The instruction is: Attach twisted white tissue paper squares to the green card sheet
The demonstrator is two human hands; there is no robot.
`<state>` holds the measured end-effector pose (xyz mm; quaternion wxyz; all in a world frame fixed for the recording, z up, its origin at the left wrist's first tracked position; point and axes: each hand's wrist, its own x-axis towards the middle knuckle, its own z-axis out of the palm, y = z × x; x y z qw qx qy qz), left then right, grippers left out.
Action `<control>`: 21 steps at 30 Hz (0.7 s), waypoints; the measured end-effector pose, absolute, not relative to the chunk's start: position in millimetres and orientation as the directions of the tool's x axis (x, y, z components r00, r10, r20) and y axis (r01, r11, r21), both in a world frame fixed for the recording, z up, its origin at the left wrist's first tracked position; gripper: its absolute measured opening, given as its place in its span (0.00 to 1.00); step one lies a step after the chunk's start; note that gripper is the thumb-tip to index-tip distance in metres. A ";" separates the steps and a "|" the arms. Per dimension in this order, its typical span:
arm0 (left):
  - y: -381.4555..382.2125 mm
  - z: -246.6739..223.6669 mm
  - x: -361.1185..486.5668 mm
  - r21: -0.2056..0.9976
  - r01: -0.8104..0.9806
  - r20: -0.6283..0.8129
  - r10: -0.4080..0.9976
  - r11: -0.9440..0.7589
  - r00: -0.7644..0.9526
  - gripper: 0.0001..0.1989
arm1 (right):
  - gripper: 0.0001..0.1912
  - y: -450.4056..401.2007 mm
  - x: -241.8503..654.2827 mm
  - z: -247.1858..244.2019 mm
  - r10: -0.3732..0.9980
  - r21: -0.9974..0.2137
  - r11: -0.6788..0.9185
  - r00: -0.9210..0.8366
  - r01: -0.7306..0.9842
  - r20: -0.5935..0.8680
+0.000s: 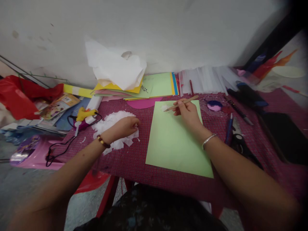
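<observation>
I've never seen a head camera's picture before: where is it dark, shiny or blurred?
Head view: the light is dim; the upper right corner goes black; the pink plastic at picture left shows glossy highlights; the left forearm blurs towards the lower left corner; the green sheet under the right hand looks clearer, though soft.

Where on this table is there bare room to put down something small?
The tablecloth is bare between the white scraps and the green sheet, and along the near edge in front of it. The sheet's lower left is bare too. It is crowded at right, with scissors and a blue pen, and at back, with stacked paper.
</observation>
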<state>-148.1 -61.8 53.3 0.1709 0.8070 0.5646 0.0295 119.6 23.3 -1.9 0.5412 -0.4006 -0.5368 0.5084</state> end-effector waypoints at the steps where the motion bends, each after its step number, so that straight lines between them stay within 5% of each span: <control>1: -61.4 52.2 -148.3 0.334 0.896 -0.146 0.923 -0.292 0.356 0.13 | 0.17 23.1 119.8 -1.4 0.981 -0.980 0.162 -0.091 -0.117 0.173; 14: -52.0 87.7 -164.5 0.600 0.797 -0.128 0.974 -0.074 0.187 0.04 | 0.18 30.5 123.9 -2.8 0.983 -0.977 0.163 -0.060 -0.138 0.172; 21: -6.1 87.6 -100.8 0.881 0.471 -0.009 0.992 -0.051 0.124 0.06 | 0.18 38.4 131.7 -7.0 0.969 -0.969 0.245 0.010 0.031 0.245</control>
